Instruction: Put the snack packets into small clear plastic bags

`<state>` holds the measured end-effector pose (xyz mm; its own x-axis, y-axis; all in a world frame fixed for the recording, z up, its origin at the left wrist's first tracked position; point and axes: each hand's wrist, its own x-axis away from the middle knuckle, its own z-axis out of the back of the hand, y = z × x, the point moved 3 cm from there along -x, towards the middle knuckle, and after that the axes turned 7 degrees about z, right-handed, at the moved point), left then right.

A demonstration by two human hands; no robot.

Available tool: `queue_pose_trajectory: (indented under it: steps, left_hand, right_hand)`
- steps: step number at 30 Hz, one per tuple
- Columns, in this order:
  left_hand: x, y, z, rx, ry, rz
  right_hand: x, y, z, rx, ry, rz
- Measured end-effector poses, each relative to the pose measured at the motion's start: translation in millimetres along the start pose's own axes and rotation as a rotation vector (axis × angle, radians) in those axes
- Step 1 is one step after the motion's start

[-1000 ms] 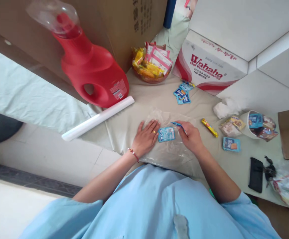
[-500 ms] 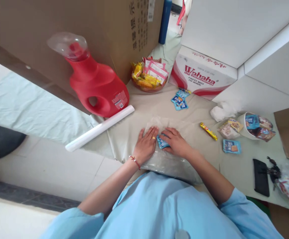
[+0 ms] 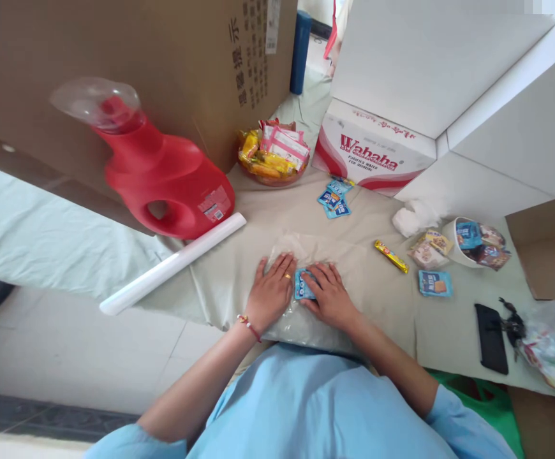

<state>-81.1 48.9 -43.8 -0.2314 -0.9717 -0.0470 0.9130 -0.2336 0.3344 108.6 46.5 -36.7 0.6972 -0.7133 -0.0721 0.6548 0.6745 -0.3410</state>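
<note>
My left hand lies flat on a sheet or bag of clear plastic, its fingers stretched out beside a small blue snack packet. Over the packet's right part rests my right hand, fingers spread and partly covering it. Whether the packet is inside or on top of the plastic, I cannot tell. A red beaded bracelet circles my left wrist.
Farther back are several blue packets, a bowl of snacks and a Wahaha carton. A red jug and white roll lie left. Rightward are a yellow stick packet, white cup and black phone.
The camera view has shifted slightly. My right hand's fingers now lie flatter and wider over the blue packet, and more of the packet shows. My left hand stays flat on the plastic.
</note>
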Motion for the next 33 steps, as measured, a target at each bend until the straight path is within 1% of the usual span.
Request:
queue_pose_trajectory:
  steps: [3,5,7,9,10,12,14,15,17,19,20,22,23,25,27,28,29,30,31,32,33]
  left_hand:
    - [0,0,1.3,-0.008,-0.010,-0.004]
    - [0,1,2.0,-0.009,-0.014,-0.004]
    - [-1,1,2.1,-0.009,-0.011,0.004]
    - [-1,1,1.4,-0.008,-0.008,0.013]
    - [-1,1,1.0,-0.008,-0.009,0.015]
    - [-1,0,0.5,-0.008,-0.012,0.016]
    - [-1,0,0.7,-0.009,-0.016,0.015]
    - [-1,0,1.0,-0.009,-0.016,0.016]
    - [-1,0,1.8,-0.005,-0.012,0.019]
    - [-1,0,2.3,0.000,-0.007,0.022]
    - [-1,0,2.2,0.004,-0.006,0.021]
    - [-1,0,1.5,0.010,-0.010,0.018]
    - [-1,0,1.0,0.014,-0.012,0.017]
    - [-1,0,0.0,0.021,-0.011,0.012]
    - [-2,0,-0.5,0.030,-0.004,0.007]
    - [-2,0,-0.6,0.034,0.000,0.005]
    - [-2,0,-0.6,0.038,0.002,0.005]
    - [-2,0,-0.4,0.043,0.002,0.007]
    - [-3,0,-0.2,0.048,0.001,0.012]
    - [-3,1,0.1,0.055,-0.001,0.016]
    - [-3,2,0.5,0.062,-0.002,0.020]
  right_hand:
    - [5,-2,2,-0.009,-0.008,0.007]
    - [2,10,16,-0.028,0.027,0.016]
    - [-11,37,39,-0.040,0.114,-0.042]
    - [-35,78,65,-0.030,0.198,-0.193]
    - [-51,99,76,-0.016,0.196,-0.276]
    - [-89,136,89,0.051,0.135,-0.396]
    - [-126,159,91,0.128,0.107,-0.436]
    - [-141,165,89,0.143,0.097,-0.444]
    - [-162,168,79,0.176,0.080,-0.464]
    - [-168,163,69,0.215,0.045,-0.471]
    - [-166,160,65,0.233,0.026,-0.468]
    - [-154,155,64,0.231,0.018,-0.462]
    - [-144,154,66,0.205,0.045,-0.465]
    - [-119,157,76,0.089,0.189,-0.502]
    - [-88,162,87,-0.153,0.423,-0.592]
    - [-72,165,90,-0.329,0.539,-0.654]
    - [-56,166,91,-0.532,0.626,-0.720]
    - [-42,165,90,-0.741,0.676,-0.778]
    - [-30,161,86,-0.932,0.689,-0.817]
    - [-19,153,82,-1.087,0.676,-0.831]
    - [-11,143,77,-1.195,0.649,-0.818]
